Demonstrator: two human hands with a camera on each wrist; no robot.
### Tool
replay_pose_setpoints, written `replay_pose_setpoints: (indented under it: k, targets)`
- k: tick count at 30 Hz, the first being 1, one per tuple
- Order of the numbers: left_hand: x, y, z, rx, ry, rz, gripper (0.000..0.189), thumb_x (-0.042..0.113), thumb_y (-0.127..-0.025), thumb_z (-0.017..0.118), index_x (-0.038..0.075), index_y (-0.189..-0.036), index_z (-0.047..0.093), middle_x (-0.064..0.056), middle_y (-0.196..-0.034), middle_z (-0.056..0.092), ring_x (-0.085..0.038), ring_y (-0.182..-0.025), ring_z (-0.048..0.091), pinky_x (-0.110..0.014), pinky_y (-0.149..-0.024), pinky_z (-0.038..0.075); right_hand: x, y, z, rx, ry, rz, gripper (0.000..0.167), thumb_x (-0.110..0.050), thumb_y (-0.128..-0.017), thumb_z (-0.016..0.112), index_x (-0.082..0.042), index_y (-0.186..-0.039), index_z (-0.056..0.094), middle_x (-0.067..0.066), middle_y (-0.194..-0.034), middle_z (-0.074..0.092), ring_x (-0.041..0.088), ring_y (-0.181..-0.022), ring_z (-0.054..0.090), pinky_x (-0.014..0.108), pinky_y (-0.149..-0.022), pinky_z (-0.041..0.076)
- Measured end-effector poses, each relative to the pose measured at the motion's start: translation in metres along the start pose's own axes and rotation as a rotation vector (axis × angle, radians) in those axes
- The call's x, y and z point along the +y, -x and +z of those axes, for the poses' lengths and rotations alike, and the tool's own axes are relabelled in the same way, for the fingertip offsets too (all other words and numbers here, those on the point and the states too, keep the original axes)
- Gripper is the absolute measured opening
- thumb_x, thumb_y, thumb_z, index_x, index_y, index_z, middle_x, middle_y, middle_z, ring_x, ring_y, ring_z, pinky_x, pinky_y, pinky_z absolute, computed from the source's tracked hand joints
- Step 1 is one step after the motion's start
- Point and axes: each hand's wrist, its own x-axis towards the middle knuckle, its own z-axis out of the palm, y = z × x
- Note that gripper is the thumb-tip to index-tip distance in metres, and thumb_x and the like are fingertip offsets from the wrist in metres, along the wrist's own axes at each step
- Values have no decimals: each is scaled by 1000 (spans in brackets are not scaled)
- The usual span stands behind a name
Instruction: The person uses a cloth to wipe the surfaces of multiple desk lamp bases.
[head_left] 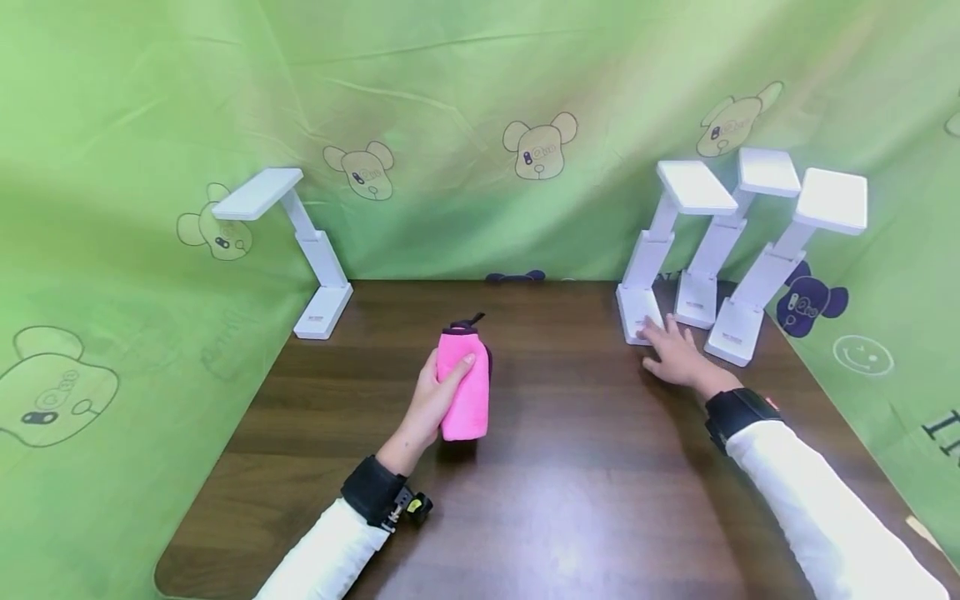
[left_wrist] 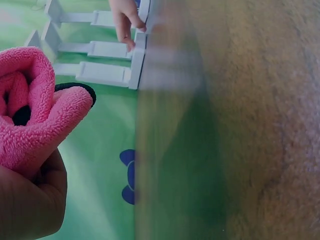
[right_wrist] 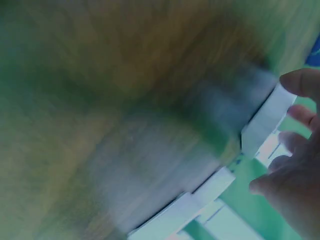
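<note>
Head view, your left side: what are you gripping?

— You are gripping a pink pouch (head_left: 470, 400) in your left hand (head_left: 432, 400), fingers wrapping its left side, thumb lying across its face. Black trim (head_left: 459, 331) is edging the end just beyond the grip, and a black loop (head_left: 474, 318) is sticking out there.

And under the grip?

— A shadow (head_left: 457, 452) is falling on the brown tabletop (head_left: 570, 375) by the pouch's near end; whether pouch and wood are touching, I cannot tell. Your left wrist view is showing fuzzy fabric curling round a hollow above your hand.

Your right hand (head_left: 681, 360)?

— You are spreading its fingers wide, well right of the grip and farther from you. The fingertips are overlapping the base of the first white lamp (head_left: 647, 260); touching or hovering, I cannot tell. A second lamp (head_left: 714, 248) and a third lamp (head_left: 767, 279) are standing farther right of the grip.

Other side?

— Left of the grip and beyond it, a fourth lamp (head_left: 322, 258) is standing apart. A green curtain (head_left: 435, 225) is hanging behind the lamps, well beyond the grip.
</note>
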Motion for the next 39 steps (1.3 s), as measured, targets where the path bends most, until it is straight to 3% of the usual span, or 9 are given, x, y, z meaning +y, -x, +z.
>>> replay_pose_setpoints:
  k: [8, 12, 15, 21, 24, 27, 30, 33, 39]
  targets:
    - [0, 0, 4, -38, 18, 19, 54, 40, -96, 70, 15, -139, 48, -14, -118, 62, -26, -98, 63, -38, -78, 54, -52, 25, 19, -93, -136, -220, 57, -5, -94, 65, 0, -148, 47, 27, -161, 24, 58, -146, 12, 78, -110, 4]
    - [-3, -2, 10, -84, -117, 121, 53, 37, -95, 72, 16, -138, 50, -12, -116, 64, -25, -96, 65, -37, -76, 56, -90, 39, 33, -108, -117, -359, 56, -6, -93, 68, -6, -147, 51, 24, -161, 29, 54, -146, 21, 75, -111, 14]
    - [-1, -5, 20, -157, -392, 304, 52, 30, -94, 74, 15, -139, 53, -10, -116, 68, -23, -98, 68, -37, -77, 57, -118, 45, 42, -107, -86, -476, 58, -6, -92, 69, -8, -148, 51, 25, -159, 33, 55, -144, 28, 74, -109, 23]
    - [11, -19, 50, -307, -1243, 777, 58, 37, -92, 76, 20, -143, 55, -6, -118, 67, -20, -95, 67, -35, -72, 58, -161, 48, 54, -97, -17, -642, 57, -7, -91, 71, -9, -146, 54, 24, -152, 46, 51, -140, 39, 67, -109, 33]
    - [12, -34, 62, -314, -1512, 933, 56, 43, -91, 75, 25, -140, 55, -7, -118, 63, -21, -91, 66, -32, -67, 59, -177, 48, 55, -87, 74, -648, 57, -10, -91, 73, -10, -146, 55, 21, -153, 46, 43, -143, 40, 65, -111, 33]
    - [5, -51, 66, -281, -1702, 1029, 50, 37, -93, 74, 25, -137, 55, -8, -120, 61, -21, -93, 66, -31, -67, 60, -189, 52, 55, -43, 194, -639, 55, -16, -91, 75, -9, -142, 58, 20, -153, 46, 36, -142, 44, 60, -111, 37]
    - [-7, -61, 64, -251, -1772, 1022, 45, 31, -95, 72, 24, -138, 58, -9, -122, 62, -21, -95, 66, -29, -65, 60, -198, 62, 56, 27, 282, -663, 46, -20, -91, 74, -5, -133, 64, 19, -142, 56, 30, -131, 55, 51, -107, 46]
    - [-15, -63, 61, -233, -1737, 955, 49, 35, -94, 73, 24, -140, 61, -9, -124, 65, -21, -98, 67, -29, -62, 59, -201, 73, 57, 72, 292, -686, 40, -20, -90, 76, 0, -124, 69, 18, -128, 65, 28, -118, 62, 46, -101, 51]
    - [-16, -61, 65, -325, -1633, 814, 54, 43, -91, 74, 22, -140, 62, -6, -121, 68, -20, -99, 68, -32, -76, 61, -202, 84, 52, -43, 282, -616, 44, -18, -93, 72, 4, -131, 64, 20, -136, 63, 30, -128, 59, 48, -107, 47]
